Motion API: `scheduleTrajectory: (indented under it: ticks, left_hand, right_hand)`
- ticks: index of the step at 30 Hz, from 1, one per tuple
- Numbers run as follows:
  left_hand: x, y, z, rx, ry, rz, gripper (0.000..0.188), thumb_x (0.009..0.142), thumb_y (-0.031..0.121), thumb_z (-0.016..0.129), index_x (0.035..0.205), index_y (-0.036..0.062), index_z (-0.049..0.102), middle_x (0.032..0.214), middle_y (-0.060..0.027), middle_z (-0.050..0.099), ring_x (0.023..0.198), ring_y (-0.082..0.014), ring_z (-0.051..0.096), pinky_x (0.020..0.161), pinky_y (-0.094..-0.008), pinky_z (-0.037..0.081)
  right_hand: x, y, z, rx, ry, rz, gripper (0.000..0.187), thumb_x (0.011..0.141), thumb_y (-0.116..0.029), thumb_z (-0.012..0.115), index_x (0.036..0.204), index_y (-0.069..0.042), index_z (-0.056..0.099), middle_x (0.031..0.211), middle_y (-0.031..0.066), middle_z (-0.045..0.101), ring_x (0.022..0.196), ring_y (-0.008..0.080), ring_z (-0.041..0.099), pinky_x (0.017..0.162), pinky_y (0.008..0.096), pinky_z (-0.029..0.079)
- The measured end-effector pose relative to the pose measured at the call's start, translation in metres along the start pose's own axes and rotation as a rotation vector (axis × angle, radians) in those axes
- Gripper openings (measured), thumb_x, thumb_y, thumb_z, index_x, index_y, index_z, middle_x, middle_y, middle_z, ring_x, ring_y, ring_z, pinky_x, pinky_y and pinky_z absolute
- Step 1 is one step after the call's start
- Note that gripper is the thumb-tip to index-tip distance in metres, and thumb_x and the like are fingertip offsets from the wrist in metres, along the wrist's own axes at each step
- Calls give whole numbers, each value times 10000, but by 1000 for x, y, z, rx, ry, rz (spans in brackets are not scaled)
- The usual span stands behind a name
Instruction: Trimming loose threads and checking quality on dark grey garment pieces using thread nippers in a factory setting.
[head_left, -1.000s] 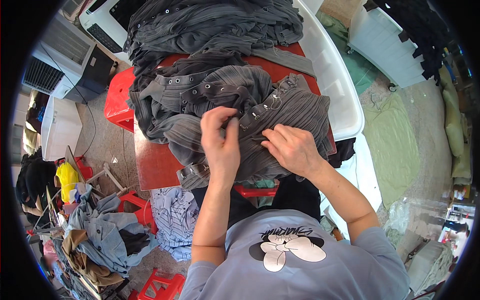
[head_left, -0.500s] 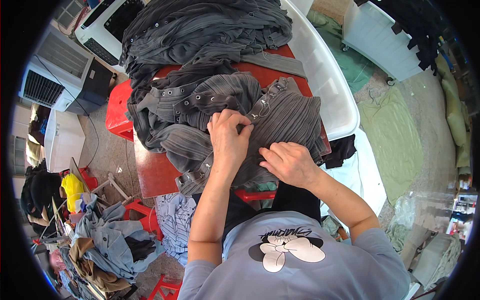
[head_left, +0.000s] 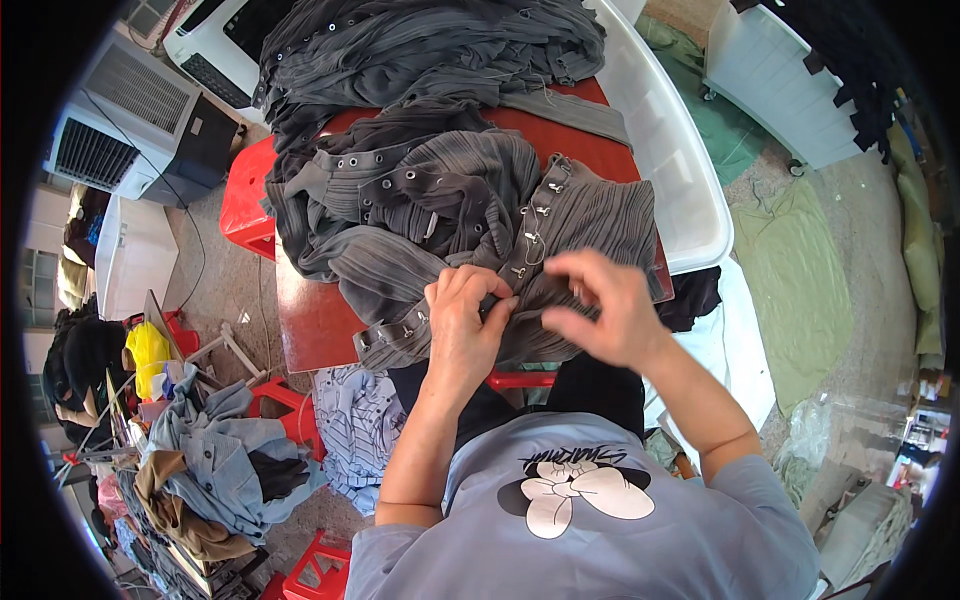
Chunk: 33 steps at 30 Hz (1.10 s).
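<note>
A dark grey ribbed garment lies bunched on the red tabletop in front of me. One edge band carries metal hooks with a loose pale thread hanging by them; a darker band beside it has metal eyelets. My left hand is closed in a pinch on the garment, at the near end of the hook band. To its right my right hand, slightly blurred, hovers over the cloth with thumb and fingers apart. Nothing shows between them.
A pile of similar dark garments fills the table's far side. Along its right stands a long white tub. A red stool is at the left, with a heap of denim clothes nearer me. Green cloth lies on the floor at right.
My left hand has come nearer to me along the hook band. My right hand has lifted off the cloth and its fingers have spread. The view has shifted slightly.
</note>
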<state>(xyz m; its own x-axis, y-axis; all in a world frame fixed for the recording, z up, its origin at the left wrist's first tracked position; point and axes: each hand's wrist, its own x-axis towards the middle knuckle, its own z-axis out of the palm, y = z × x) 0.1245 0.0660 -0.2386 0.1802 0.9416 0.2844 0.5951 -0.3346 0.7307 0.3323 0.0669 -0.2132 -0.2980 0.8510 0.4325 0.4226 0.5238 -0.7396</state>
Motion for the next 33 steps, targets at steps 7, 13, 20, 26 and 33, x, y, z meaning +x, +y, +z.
scheduleTrajectory:
  ticks: [7,13,20,26,33]
  left_hand:
    - [-10,3,1,-114,191,-122,295,846,6,712,1060,21,510,1252,-177,547,1150,-306,559,1022,-388,423]
    - [-49,-39,-34,149,96,-262,615,761,171,809,1299,31,547,1218,-147,590,1158,-335,514,1016,-441,387]
    - [-56,-62,-67,108,7,-465,262,808,72,752,1051,15,674,922,-152,688,902,-310,636,854,-413,486]
    - [-4,-57,-227,-47,299,-321,242,839,-94,611,1053,-18,695,846,-19,667,781,-94,633,750,-274,527]
    - [41,-105,-221,168,-299,-621,265,799,93,722,1052,14,708,874,-30,682,777,-157,626,744,-307,490]
  right_hand:
    - [65,106,-27,-526,81,235,171,864,-212,668,951,-65,657,987,119,652,893,360,658,770,453,532]
    - [59,168,-48,-265,34,401,357,855,-316,779,1005,-22,644,1010,94,639,898,244,646,809,354,509]
    - [78,139,-42,129,-176,495,162,831,-43,707,940,-37,587,847,-4,571,812,96,538,756,254,449]
    - [71,42,-66,138,364,226,105,852,-4,660,883,-46,568,799,-51,540,726,33,491,652,206,399]
    - [13,62,-36,224,209,526,100,892,18,617,990,-5,623,887,-33,625,820,39,546,716,210,436]
